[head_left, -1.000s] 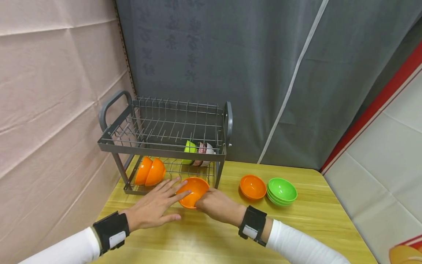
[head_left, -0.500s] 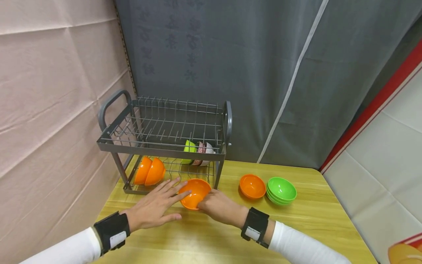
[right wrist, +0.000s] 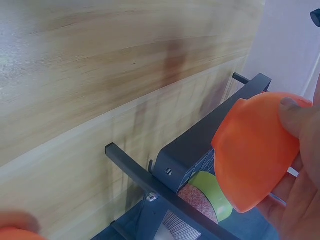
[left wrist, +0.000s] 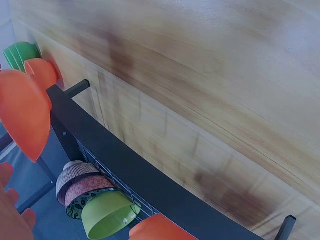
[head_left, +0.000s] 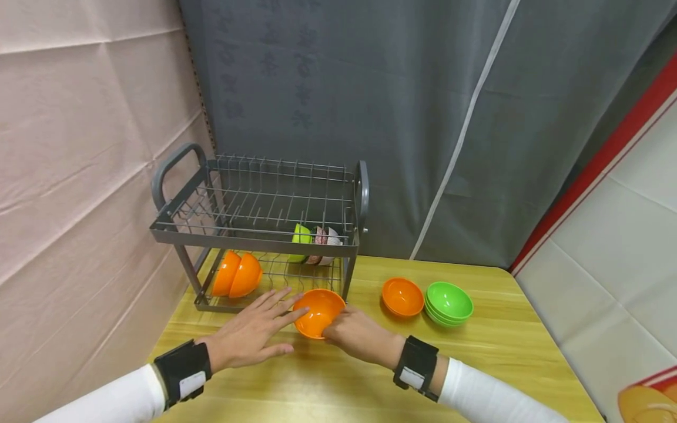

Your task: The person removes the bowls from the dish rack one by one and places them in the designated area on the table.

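My right hand (head_left: pixel 365 336) grips the right side of an orange bowl (head_left: pixel 322 314), held in front of the dish rack (head_left: pixel 254 241). In the right wrist view the thumb (right wrist: pixel 295 117) presses the wall of that bowl (right wrist: pixel 255 150). My left hand (head_left: pixel 251 332) has its fingers spread, the tips overlapping the bowl's left side in the head view. In the left wrist view these fingers (left wrist: pixel 15 200) look apart from the bowl (left wrist: pixel 22 112). Two orange bowls (head_left: pixel 245 276) lean on edge at the left of the rack's lower tier.
Several bowls stand on edge at the lower tier's back right, among them a lime green bowl (head_left: pixel 301 235) and a white striped bowl (head_left: pixel 333 238). On the table's right sit an orange bowl (head_left: pixel 403 298) and stacked green bowls (head_left: pixel 449 301). A grey curtain (head_left: pixel 412 117) hangs behind.
The held orange bowl and my right hand have shifted slightly right and toward me, away from the rack. My left hand has stayed nearly still, fingers spread.
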`<state>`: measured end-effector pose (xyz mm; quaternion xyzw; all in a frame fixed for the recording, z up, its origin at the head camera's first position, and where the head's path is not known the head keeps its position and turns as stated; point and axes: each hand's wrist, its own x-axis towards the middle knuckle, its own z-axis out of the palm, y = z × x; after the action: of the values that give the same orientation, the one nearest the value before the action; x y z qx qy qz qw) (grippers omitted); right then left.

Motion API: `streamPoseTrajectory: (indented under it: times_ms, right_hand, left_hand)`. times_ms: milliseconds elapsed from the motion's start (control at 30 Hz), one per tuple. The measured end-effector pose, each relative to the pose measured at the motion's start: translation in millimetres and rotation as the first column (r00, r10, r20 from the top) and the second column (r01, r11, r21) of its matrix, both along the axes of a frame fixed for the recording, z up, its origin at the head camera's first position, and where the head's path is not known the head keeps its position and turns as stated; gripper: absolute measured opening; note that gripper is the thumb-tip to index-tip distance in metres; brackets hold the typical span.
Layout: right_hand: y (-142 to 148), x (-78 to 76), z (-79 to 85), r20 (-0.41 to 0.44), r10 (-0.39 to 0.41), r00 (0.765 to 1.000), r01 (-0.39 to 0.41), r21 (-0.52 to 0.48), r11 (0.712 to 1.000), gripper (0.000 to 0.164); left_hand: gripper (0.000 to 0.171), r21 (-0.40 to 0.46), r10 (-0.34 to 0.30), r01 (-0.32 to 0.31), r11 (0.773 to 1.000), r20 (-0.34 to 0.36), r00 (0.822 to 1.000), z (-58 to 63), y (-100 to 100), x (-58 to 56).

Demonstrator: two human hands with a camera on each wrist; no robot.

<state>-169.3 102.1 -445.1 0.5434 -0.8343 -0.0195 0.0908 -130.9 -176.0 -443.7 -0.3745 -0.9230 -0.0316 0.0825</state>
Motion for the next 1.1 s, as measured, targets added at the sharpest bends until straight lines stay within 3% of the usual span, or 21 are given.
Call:
streamPoseTrajectory:
  times_ms: [1100]
  right_hand:
    - [29.4,7.0,-2.0,-0.026,-0.034,0.999,0.033,-0.013,0.999,0.012]
  left_hand:
    - [0.069,-0.02,-0.09,0.089,0.996,-0.001,0.996,-1.6,26.6,-5.8]
